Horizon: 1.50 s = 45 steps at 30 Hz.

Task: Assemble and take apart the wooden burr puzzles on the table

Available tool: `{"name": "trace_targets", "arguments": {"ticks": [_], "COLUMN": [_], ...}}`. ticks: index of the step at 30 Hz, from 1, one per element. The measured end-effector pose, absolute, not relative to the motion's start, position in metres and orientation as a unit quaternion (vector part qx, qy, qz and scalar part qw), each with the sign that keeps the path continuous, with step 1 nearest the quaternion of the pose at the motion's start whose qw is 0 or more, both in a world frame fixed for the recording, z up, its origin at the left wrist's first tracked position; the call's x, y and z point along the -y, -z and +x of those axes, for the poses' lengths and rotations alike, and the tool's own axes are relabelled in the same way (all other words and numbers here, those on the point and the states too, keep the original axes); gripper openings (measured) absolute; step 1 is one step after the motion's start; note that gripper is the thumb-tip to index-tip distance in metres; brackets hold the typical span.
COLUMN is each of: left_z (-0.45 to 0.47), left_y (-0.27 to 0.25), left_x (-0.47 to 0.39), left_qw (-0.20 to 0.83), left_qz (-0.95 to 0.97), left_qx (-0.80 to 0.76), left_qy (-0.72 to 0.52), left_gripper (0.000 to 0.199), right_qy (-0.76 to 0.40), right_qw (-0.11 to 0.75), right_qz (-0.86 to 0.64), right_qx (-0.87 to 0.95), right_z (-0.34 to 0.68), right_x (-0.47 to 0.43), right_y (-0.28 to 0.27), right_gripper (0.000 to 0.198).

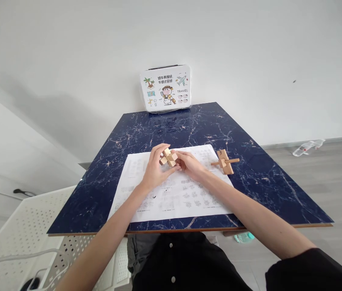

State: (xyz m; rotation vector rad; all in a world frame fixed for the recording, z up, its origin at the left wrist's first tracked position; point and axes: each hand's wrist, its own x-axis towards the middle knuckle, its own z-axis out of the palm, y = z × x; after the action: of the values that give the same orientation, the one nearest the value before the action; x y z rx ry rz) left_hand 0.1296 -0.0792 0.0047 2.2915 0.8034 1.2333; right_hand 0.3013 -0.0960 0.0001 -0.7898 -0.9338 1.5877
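Note:
A wooden burr puzzle (169, 157) of light interlocking bars is held above the printed sheet. My left hand (155, 167) wraps round its left side, fingers over the top and thumb below. From the right, my right hand (187, 162) grips the same puzzle with its fingertips. Under both hands lies the white instruction sheet (159, 206), covered in small printed diagrams. To the right of my right hand, a second wooden puzzle (226, 162) rests partly beside the sheet: a flat board with a marking and a rod through a block.
A white case (166, 89) with cartoon prints leans on the wall at the far edge of the dark blue marbled table (171, 131). White perforated shelving (34, 226) with a cable stands at left. Plastic bottles (308, 148) lie on the floor at right.

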Motion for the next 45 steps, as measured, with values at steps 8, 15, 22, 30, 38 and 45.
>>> {"name": "trace_targets", "arguments": {"ticks": [8,15,22,30,38,45], "left_z": [0.128,0.128,0.127,0.119,0.113,0.120], "left_y": [-0.007,-0.006,-0.008,0.013,0.025,0.005], "left_x": [0.080,0.081,0.080,0.059,0.054,0.066], "left_qw": [0.180,0.163,0.155,0.069,-0.010,0.162], "left_qz": [0.796,0.786,0.788,0.759,0.764,0.773], "left_qx": [-0.328,-0.331,-0.334,-0.473,-0.559,-0.408], "left_qy": [-0.475,-0.496,-0.494,-0.442,-0.322,-0.458], "left_gripper": [0.065,0.067,0.064,0.068,0.053,0.033], "right_qy": [-0.655,-0.663,-0.626,-0.596,-0.578,-0.449], "right_qw": [0.556,0.568,0.624,0.658,0.642,0.629], "right_qz": [-0.337,-0.321,-0.336,-0.355,-0.366,-0.415], "right_qx": [0.385,0.368,0.325,0.293,0.345,0.481], "right_z": [0.297,0.295,0.306,0.311,0.304,0.299], "right_x": [0.094,0.094,0.085,0.077,0.086,0.089], "right_y": [0.004,0.003,0.010,0.018,0.012,0.013], "right_gripper": [0.050,0.048,0.041,0.037,0.044,0.049]}}
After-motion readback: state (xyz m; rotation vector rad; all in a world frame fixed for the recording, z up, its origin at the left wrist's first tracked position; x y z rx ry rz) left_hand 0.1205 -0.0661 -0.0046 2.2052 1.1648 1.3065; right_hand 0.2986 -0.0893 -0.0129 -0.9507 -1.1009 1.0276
